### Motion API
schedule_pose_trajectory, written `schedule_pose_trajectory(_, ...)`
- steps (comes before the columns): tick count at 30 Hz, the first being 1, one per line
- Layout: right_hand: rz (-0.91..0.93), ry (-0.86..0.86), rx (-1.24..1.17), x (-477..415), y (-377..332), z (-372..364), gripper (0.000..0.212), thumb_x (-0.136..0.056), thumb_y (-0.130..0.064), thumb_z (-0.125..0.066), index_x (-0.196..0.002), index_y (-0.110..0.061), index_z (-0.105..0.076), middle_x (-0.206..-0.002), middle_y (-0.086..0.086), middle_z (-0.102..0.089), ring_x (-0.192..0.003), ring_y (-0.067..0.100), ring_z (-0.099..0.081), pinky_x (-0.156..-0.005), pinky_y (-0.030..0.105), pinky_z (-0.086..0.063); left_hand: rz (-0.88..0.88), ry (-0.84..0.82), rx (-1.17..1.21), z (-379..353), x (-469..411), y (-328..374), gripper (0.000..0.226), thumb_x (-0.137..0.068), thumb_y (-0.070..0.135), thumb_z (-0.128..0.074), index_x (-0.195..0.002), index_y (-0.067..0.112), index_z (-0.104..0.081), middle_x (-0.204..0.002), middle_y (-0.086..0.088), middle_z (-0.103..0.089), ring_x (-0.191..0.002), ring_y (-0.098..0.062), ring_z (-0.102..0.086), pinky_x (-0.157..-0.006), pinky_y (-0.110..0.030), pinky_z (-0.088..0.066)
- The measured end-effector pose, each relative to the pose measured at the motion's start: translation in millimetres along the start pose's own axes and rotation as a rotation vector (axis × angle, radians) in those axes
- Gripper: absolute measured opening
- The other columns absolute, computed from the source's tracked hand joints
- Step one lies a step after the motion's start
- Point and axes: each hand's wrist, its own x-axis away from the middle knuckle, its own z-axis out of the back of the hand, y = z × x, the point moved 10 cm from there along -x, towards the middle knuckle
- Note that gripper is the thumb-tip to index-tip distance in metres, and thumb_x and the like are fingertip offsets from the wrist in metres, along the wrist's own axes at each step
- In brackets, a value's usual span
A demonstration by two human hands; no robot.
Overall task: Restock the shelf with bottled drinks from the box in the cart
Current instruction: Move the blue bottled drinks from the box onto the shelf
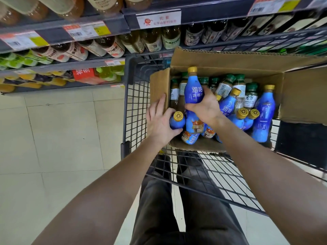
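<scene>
An open cardboard box (230,62) sits in a black wire cart (134,106). It holds several blue bottles with gold caps (263,112) and several green-capped coffee bottles (251,96). My right hand (205,106) grips one blue bottle (192,89) around its middle, raised upright above the others. My left hand (159,121) wraps around another blue bottle (177,121) at the box's near left corner, its gold cap facing me. The shelf (70,27) with bottled drinks runs along the top left.
Shelf tiers carry tea and juice bottles behind price tags (86,30). A red carton (85,75) sits on the low tier. Pale floor tiles (53,138) lie to the left of the cart. My dark trousers (177,209) stand behind the cart's wire rear.
</scene>
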Motion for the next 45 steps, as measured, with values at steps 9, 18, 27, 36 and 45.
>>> schedule_pose_trajectory(9,-0.038,-0.064,-0.373,13.9,14.1,9.9,0.086,-0.071,-0.017,-0.087,-0.14,-0.024,-0.035,-0.117,0.002,-0.066,-0.102,0.02,-0.071,-0.086,0.046,-0.061,0.055,0.065,0.319,17.4,13.6,10.4,0.066,-0.069,0.036,-0.09,-0.127,0.017,-0.064,-0.137,-0.013,-0.062,-0.141,-0.028,-0.044,-0.123,-0.042,-0.019)
schedule_pose_trajectory(18,-0.026,-0.098,-0.582,40.3,5.0,18.3,0.061,-0.073,-0.007,-0.089,-0.126,-0.008,-0.057,-0.113,0.012,-0.074,-0.098,0.027,-0.075,-0.085,0.047,-0.062,0.226,0.132,0.77,43.2,14.6,3.3,0.067,-0.069,0.035,-0.088,-0.128,0.022,-0.06,-0.119,0.01,-0.068,-0.111,-0.01,-0.065,-0.1,-0.038,-0.053)
schedule_pose_trajectory(27,0.09,-0.153,-0.661,105.3,-67.2,55.0,0.056,-0.072,-0.007,-0.088,-0.122,-0.009,-0.063,-0.109,0.013,-0.076,-0.096,0.033,-0.074,-0.084,0.05,-0.061,0.164,0.099,0.909,134.5,41.4,27.7,0.056,-0.077,0.006,-0.088,-0.126,0.009,-0.062,-0.107,0.001,-0.072,-0.08,0.008,-0.064,-0.073,-0.01,-0.049)
schedule_pose_trajectory(36,0.318,-0.287,-0.531,185.5,-166.2,69.5,0.055,-0.075,-0.005,-0.087,-0.124,-0.016,-0.066,-0.108,0.004,-0.078,-0.099,0.026,-0.075,-0.086,0.045,-0.061,0.229,0.212,1.2,205.2,99.5,17.7,0.059,-0.078,0.016,-0.088,-0.13,0.007,-0.063,-0.115,-0.009,-0.075,-0.097,-0.014,-0.071,-0.086,-0.031,-0.058)
schedule_pose_trajectory(45,0.475,-0.307,-0.461,257.5,-232.0,31.8,0.052,-0.075,-0.003,-0.087,-0.122,-0.015,-0.068,-0.108,0.003,-0.077,-0.092,0.012,-0.072,-0.078,0.027,-0.059,0.369,0.244,1.614,228.8,174.5,-37.5,0.048,-0.089,0.029,-0.076,-0.125,0.0,-0.063,-0.104,-0.015,-0.072,-0.087,-0.029,-0.069,-0.083,-0.05,-0.059)
